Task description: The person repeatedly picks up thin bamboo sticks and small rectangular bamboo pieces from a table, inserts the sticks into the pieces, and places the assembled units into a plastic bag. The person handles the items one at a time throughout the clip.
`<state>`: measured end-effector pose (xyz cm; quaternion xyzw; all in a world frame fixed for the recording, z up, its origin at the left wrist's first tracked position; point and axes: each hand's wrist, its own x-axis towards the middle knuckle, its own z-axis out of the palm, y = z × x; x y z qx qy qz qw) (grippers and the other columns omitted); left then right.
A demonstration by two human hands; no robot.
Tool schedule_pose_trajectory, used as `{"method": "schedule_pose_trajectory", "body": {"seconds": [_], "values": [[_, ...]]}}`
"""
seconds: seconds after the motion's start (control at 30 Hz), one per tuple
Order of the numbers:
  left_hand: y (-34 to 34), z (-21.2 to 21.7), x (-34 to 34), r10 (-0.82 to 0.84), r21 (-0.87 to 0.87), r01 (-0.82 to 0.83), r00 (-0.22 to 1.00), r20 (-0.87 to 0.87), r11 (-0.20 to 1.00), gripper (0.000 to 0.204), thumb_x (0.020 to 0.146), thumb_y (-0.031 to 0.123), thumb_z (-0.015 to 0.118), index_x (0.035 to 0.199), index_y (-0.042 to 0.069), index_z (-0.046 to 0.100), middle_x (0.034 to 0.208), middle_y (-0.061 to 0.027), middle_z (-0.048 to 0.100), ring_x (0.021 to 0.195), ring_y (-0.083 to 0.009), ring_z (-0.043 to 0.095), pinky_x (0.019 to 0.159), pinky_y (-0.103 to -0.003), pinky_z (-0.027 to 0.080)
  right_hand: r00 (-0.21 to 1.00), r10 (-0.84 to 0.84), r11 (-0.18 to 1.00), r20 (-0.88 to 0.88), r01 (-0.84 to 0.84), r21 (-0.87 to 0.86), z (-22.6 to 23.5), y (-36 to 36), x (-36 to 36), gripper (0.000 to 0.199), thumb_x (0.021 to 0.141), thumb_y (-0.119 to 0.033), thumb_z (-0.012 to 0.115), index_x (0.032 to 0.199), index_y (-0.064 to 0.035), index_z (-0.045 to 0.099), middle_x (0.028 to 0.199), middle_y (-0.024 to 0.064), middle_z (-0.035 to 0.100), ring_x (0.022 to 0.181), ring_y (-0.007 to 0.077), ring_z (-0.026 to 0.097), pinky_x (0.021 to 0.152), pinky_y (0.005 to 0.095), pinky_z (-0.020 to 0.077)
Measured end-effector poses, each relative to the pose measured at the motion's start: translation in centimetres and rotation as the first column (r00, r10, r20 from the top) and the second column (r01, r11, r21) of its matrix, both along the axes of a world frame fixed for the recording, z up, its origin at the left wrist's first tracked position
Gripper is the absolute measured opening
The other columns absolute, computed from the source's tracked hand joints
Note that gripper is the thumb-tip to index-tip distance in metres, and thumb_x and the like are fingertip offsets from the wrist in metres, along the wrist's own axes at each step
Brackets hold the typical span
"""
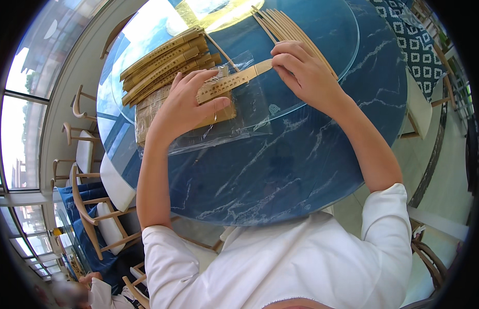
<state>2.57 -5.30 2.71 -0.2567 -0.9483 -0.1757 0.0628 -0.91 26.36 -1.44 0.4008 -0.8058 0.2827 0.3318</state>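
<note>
As we look through the head view, the right hand (301, 69) pinches the right end of a tan paper sleeve (233, 82), while the left hand (183, 105) spreads around its left part; whether those fingers grip, we cannot tell. The sleeve slants over clear plastic wrapping (254, 105), between stacked sleeves (165, 62) at far left and wooden sticks (291, 31) at far right. We judge it light, thin, easily creased, best held gently near both ends.
</note>
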Motion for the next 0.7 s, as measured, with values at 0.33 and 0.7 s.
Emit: {"method": "schedule_pose_trajectory", "body": {"seconds": [0.33, 0.7], "values": [[6.2, -2.6, -3.8, -0.195, 0.260, 0.180, 0.980, 0.036, 0.949, 0.037, 0.105, 0.028, 0.075, 0.134, 0.005, 0.071, 0.109, -0.0088, 0.075, 0.096, -0.0224, 0.067, 0.113, -0.038, 0.045, 0.997, -0.046, 0.998, 0.059, 0.043, 0.045, -0.9, 0.0, 0.6, 0.014, 0.099, -0.012, 0.076, 0.108, -0.0065, 0.067, 0.118, 0.0106, 0.070, 0.125, 0.0322, 0.065, 0.106, 0.0438, 0.0534], [6.1, -3.4, -3.7, -0.139, 0.391, 0.101, 0.988, 0.069, 0.915, 0.036, 0.108, 0.025, 0.071, 0.135, 0.002, 0.071, 0.110, -0.0072, 0.072, 0.098, -0.0152, 0.071, 0.088, -0.029, 0.056, 0.876, -0.481, 0.837, -0.036, 0.471, 0.278, -1.8, 1.2, 0.2, 0.024, 0.096, -0.022, 0.078, 0.103, 0.0006, 0.074, 0.121, 0.0156, 0.069, 0.135, 0.0350, 0.061, 0.120, 0.0485, 0.0436]]}}
